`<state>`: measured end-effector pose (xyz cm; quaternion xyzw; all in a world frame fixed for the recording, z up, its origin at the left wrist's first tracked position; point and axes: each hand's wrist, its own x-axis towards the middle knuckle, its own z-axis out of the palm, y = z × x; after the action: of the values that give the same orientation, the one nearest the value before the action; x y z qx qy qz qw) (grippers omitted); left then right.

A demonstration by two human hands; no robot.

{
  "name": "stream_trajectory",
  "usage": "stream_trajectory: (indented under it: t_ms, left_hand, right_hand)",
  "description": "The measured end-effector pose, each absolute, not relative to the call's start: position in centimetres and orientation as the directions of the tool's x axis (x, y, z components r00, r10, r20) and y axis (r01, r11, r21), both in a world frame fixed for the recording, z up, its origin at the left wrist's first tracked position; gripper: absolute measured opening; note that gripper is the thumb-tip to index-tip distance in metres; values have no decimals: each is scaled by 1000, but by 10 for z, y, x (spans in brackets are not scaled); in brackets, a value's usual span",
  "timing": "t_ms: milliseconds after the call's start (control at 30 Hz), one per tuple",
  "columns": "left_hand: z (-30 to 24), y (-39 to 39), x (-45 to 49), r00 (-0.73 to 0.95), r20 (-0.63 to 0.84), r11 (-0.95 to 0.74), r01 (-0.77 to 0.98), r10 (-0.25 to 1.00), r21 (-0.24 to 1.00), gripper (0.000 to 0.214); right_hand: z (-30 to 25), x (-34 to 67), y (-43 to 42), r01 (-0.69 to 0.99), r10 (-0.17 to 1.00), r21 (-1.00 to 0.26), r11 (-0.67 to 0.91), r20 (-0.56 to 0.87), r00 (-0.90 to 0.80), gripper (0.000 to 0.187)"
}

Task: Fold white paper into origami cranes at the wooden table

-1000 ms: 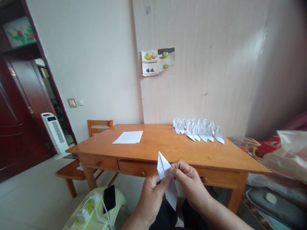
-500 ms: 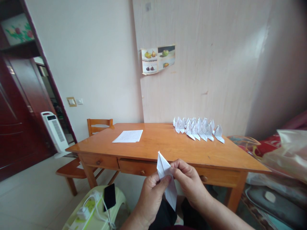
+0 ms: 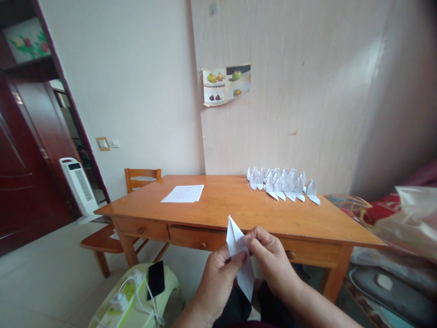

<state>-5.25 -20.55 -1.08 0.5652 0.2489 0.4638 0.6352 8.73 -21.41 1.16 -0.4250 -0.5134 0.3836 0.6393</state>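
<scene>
A long, pointed piece of folded white paper [image 3: 245, 279] is held in front of the table's near edge, one tip up and the other down. My left hand [image 3: 218, 278] grips its middle, with the thumb pressed on the front face. At its upper right edge, my right hand [image 3: 268, 253] pinches the paper between thumb and fingers. Several folded paper pieces [image 3: 290, 184], with upright pointed parts, stand in rows at the table's back right. A stack of white paper sheets [image 3: 182, 193] lies at the left of the tabletop.
The wooden table [image 3: 218, 212] has drawers along its front. A pale green stool [image 3: 170, 278] at lower left holds a black phone [image 3: 156, 279] and a power strip [image 3: 124, 291] with white cables. Plastic bags [image 3: 409, 223] are piled at the right.
Both hands keep their hold on the folded paper. The paper has shifted very slightly to the right in view, and the left thumb with it.
</scene>
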Motion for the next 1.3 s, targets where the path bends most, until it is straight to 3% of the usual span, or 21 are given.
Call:
stream_trajectory:
  t_ms: [267, 433, 567, 1033, 1300]
  left_hand:
    - [-19, -197, -53, 345, 138, 27, -432, 928, 902, 32]
    - [-25, -191, -54, 287, 64, 88, -486, 956, 870, 32]
    - [-25, -190, -54, 263, 45, 89, -474, 964, 876, 33]
    - [-29, -187, -54, 265, 84, 46, -450, 961, 892, 34]
    - [-30, -179, -58, 161, 71, 15, -478, 984, 878, 35]
  right_hand:
    - [5, 95, -205, -81, 948, -955, 284, 268, 170, 34]
    - [-11, 95, -208, 29, 980, -980, 195, 196, 23, 39]
    - [-15, 94, -212, 74, 975, -974, 213, 207, -76, 45]
    - [-14, 92, -215, 263, 954, -918, 296, 298, -32, 39]
    - [-24, 88, -217, 327, 970, -913, 242, 234, -66, 41]
